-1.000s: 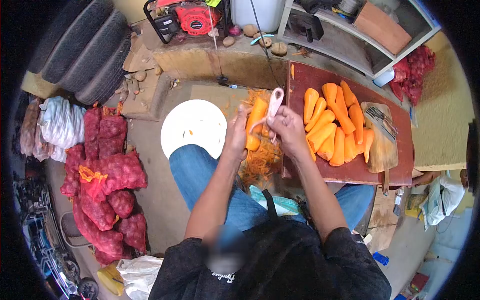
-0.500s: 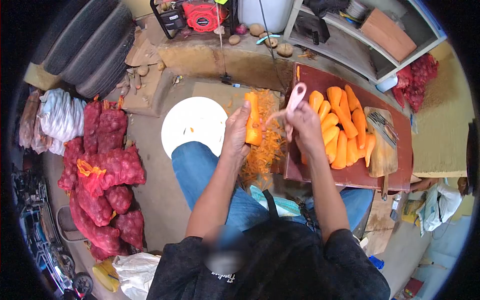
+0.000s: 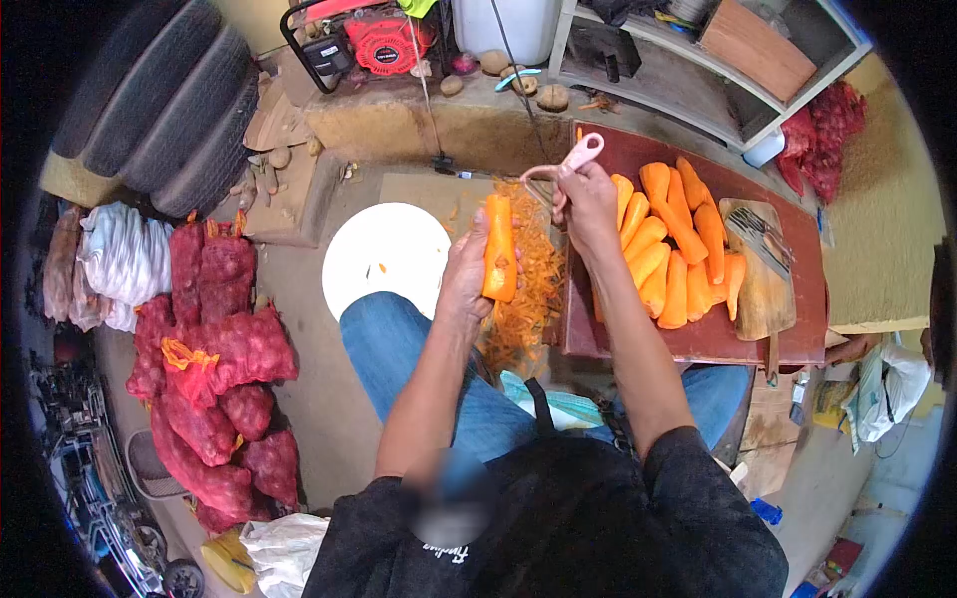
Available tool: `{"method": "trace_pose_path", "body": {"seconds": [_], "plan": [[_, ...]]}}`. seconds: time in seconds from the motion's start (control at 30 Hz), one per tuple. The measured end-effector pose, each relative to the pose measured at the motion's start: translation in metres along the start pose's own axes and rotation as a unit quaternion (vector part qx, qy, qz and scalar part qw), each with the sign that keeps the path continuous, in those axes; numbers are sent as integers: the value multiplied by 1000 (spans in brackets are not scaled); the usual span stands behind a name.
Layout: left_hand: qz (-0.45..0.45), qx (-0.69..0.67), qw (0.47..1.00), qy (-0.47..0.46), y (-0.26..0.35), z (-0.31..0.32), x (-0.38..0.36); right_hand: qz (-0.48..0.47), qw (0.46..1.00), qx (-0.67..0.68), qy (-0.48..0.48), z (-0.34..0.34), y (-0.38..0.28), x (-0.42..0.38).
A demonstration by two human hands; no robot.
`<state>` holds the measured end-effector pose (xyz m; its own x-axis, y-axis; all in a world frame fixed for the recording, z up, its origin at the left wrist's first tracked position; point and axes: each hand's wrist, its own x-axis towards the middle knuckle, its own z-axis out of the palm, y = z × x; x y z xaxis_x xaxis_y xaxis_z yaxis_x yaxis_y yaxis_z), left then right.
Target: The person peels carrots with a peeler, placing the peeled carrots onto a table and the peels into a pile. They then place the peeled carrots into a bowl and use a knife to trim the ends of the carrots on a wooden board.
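Note:
My left hand [image 3: 467,274] is wrapped round a thick peeled carrot [image 3: 500,249], held upright with its blunt end toward me. To its right, my right hand [image 3: 588,209] grips a pale pink peeler [image 3: 580,152] by the handle, its head pointing left and apart from the carrot. Below both hands lies a heap of orange peelings [image 3: 533,274] on the floor. Several peeled carrots [image 3: 673,224] are piled on the reddish-brown table [image 3: 623,149] to the right.
On the table's right side lies a wooden board [image 3: 763,299] with a knife-like utensil on it. A white round stool or lid [image 3: 384,244] is by my left knee. Red net sacks [image 3: 229,349] and stacked tyres [image 3: 159,100] stand left; a generator [image 3: 389,45] is behind.
The peeler has swung from pointing down beside the carrot to a raised position with its head to the left. The carrot stays in my left hand; the view has shifted slightly.

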<state>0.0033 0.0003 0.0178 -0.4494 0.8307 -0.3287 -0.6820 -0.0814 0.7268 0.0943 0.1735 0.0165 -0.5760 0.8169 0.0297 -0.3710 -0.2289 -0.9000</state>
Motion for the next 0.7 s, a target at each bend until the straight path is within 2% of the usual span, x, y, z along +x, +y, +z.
{"method": "trace_pose_path", "body": {"seconds": [0.1,0.17,0.2,0.3,0.37,0.43,0.53,0.67,0.7], "plan": [[23,-8,999,40,-7,-6,9,77,994,-2,-74,-3,-17,-55],[43,4,997,64,-9,-5,12,114,987,-64,-93,4,-17,-92],[40,10,997,60,-9,-2,11,127,985,-27,-109,7,-12,-100],[19,5,999,37,-3,13,2,130,986,-6,-108,8,-3,-88],[-7,-30,999,14,9,29,-12,68,993,-34,-86,13,5,-61],[-9,-43,999,4,-9,3,1,4,999,-31,-42,15,14,-26],[-8,-53,999,-6,-10,0,3,44,997,52,-34,14,-3,-7],[-7,8,1000,6,1,2,-2,98,990,24,-100,16,-19,-60],[-5,-19,1000,-7,2,5,-1,112,987,11,-111,17,-18,-71]]}}
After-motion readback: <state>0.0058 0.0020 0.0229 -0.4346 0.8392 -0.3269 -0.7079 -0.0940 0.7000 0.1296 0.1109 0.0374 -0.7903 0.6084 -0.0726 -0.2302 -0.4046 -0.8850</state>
